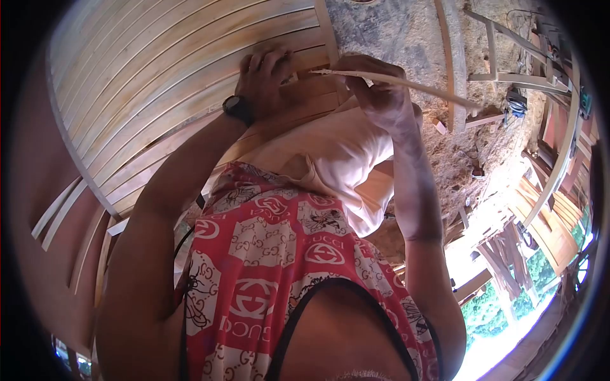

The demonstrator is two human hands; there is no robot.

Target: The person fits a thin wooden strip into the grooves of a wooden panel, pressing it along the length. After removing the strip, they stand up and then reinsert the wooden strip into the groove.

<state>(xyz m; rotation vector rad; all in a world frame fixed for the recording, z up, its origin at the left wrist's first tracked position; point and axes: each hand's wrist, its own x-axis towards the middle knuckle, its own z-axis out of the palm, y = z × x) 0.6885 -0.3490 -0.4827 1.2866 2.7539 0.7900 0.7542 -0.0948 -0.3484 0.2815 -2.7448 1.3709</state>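
My right hand is closed round a thin, pale wood strip, whose splintered end points left over the slatted wooden panel. The strip's other end reaches out to the right. Near the panel's right edge my left hand rests on the slats, its fingers somewhat apart and blurred, with nothing visible in it. A dark watch is on my left wrist. Below the hands, light cloth covers my lap.
Sawdust-covered ground lies to the right. A blue power tool sits there near a wooden frame. Stacked boards stand at the far right, and a small wood block is on the ground.
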